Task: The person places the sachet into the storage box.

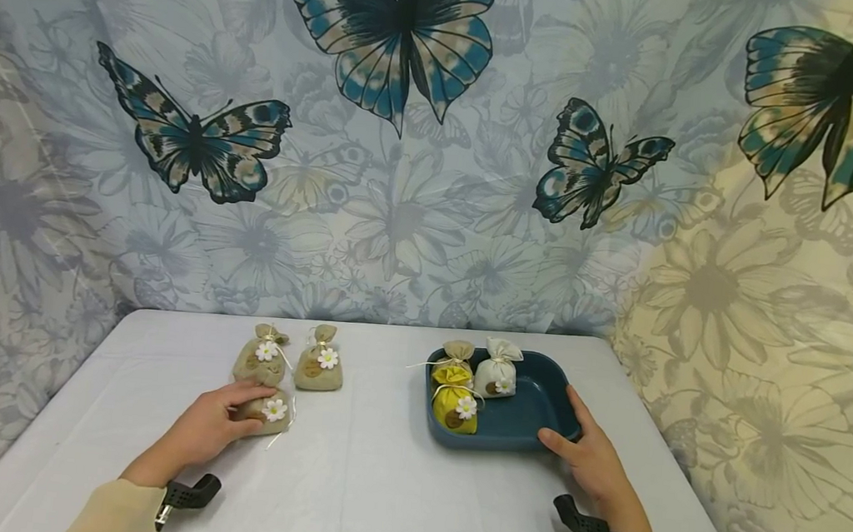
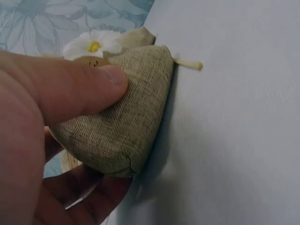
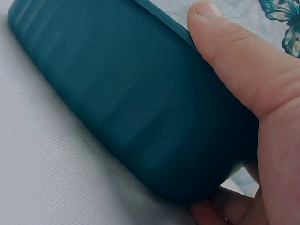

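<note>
Your left hand has the front tan sachet pinched, thumb on its face, fingers tucked behind. Looks light and squishy to me, and that coarse weave shouldn't slip, so hold the fat belly and go easy on the white flower, probably the delicate bit. It's a plump little pouch with a pale cord, on the left of the white table, right by another tan sachet. Your right hand grips the blue tray at its right end; seems stiff, smoothish.
</note>
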Tool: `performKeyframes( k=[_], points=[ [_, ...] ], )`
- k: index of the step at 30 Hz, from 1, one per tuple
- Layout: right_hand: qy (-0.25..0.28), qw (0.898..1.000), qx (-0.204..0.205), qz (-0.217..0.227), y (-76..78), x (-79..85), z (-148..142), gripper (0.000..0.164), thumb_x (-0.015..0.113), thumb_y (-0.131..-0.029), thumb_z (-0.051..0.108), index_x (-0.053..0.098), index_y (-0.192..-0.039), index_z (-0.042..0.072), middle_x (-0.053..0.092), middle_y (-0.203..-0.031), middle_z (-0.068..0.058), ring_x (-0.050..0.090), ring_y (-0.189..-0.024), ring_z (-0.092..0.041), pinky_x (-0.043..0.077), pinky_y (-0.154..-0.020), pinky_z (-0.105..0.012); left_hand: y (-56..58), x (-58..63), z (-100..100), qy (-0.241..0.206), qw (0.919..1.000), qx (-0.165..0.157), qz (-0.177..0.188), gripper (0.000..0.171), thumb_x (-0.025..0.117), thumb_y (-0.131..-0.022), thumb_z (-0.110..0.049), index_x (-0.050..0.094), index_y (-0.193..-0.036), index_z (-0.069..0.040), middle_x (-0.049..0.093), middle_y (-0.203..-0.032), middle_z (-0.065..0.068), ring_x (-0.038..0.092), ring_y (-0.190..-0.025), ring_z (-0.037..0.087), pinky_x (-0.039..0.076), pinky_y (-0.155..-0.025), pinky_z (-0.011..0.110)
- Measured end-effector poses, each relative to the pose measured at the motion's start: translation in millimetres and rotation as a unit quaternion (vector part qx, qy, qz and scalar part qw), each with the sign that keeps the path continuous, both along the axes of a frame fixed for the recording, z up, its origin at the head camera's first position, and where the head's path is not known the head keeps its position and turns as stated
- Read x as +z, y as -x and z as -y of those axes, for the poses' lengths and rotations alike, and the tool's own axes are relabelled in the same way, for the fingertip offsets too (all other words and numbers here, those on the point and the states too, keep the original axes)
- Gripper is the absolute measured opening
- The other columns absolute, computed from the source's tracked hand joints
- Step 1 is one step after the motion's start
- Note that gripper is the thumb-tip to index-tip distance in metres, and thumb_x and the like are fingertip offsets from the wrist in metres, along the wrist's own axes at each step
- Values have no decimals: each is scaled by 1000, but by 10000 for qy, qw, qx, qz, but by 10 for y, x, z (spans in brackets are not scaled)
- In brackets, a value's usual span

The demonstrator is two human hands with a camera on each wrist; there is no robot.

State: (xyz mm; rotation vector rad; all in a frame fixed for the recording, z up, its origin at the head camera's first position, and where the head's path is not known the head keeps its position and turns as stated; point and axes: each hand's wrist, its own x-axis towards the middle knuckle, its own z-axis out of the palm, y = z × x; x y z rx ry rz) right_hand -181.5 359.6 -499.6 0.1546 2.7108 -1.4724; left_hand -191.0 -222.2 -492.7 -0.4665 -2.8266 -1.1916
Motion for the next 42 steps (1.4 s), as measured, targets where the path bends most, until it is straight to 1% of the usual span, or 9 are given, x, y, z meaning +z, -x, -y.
performKeyframes(
  k=[3, 6, 12, 16, 20, 23, 28, 34, 42],
  points=[
    [28, 10000, -20, 8, 5, -1, 0, 104, 76, -88, 44, 3, -161, 34, 4, -164, -17, 5, -146, -46, 10, -111, -67, 8, 1, -27, 132, 9998, 139, 64, 45, 81, -85, -21, 70, -128, -17, 56, -137, 20, 52, -124, 41, 51, -86, 48],
    [28, 10000, -17, 32, 5, 0, 1, 104, 76, -88, 44, 2, -161, 34, 3, -164, -17, 5, -146, -47, 10, -111, -67, 36, -11, -50, 109, 9988, 335, 337, 46, 81, -85, -22, 69, -129, -20, 59, -135, 14, 55, -118, 35, 49, -87, 49],
    [-35, 10000, 4, 23, -7, 8, 15, 105, 76, -89, 43, 2, -162, 31, 4, -164, -18, 5, -146, -47, 11, -110, -67, 61, -23, -119, -742, 9889, 645, 1114, 50, 83, -82, -18, 68, -130, -13, 64, -123, 13, 61, -92, 24, 50, -69, 35],
    [-64, 10000, 15, 31, -12, 20, 28, 105, 76, -89, 42, 2, -162, 31, 4, -164, -18, 6, -146, -47, 11, -111, -67, 48, -21, -163, -1318, 9800, 754, 1288, 52, 83, -83, -17, 66, -132, -9, 57, -134, 18, 59, -110, 32, 52, -75, 33],
    [-110, 9999, -15, 93, -11, 21, 25, 106, 77, -88, 42, 1, -161, 31, 4, -164, -18, 6, -146, -47, 11, -111, -66, 46, 20, -224, -1815, 9682, 753, 1550, 58, 81, -85, -21, 61, -138, -8, 48, -143, 22, 45, -128, 40, 51, -82, 33],
    [-150, 9998, -18, 108, -9, 18, 17, 106, 76, -88, 43, 1, -162, 30, 4, -164, -19, 6, -146, -47, 11, -110, -67, 56, 77, -289, -2092, 9602, 714, 1708, 61, 80, -86, -23, 57, -141, -7, 42, -148, 22, 38, -133, 40, 49, -84, 31],
    [-124, 9998, -6, 150, -11, 21, 10, 105, 76, -89, 43, 1, -162, 30, 4, -164, -20, 6, -146, -48, 11, -110, -67, 78, 202, -433, -2562, 9510, 498, 1659, 61, 80, -86, -16, 55, -141, -3, 44, -145, 22, 45, -122, 35, 52, -80, 30],
    [-88, 9999, 14, 83, -17, 22, 12, 105, 76, -89, 42, 2, -162, 29, 4, -164, -20, 6, -146, -48, 11, -110, -67, 92, 402, -646, -2838, 9443, 136, 1658, 61, 79, -87, -13, 55, -142, -3, 45, -145, 22, 52, -117, 30, 53, -80, 34],
    [-35, 10000, 13, 54, -16, 24, 13, 105, 76, -89, 43, 1, -161, 32, 4, -164, -20, 5, -146, -48, 11, -110, -68, 179, 688, -1062, -3194, 9318, -603, 1617, 59, 77, -87, -8, 54, -142, -2, 59, -123, 14, 59, -104, 26, 53, -79, 34]
  ],
)
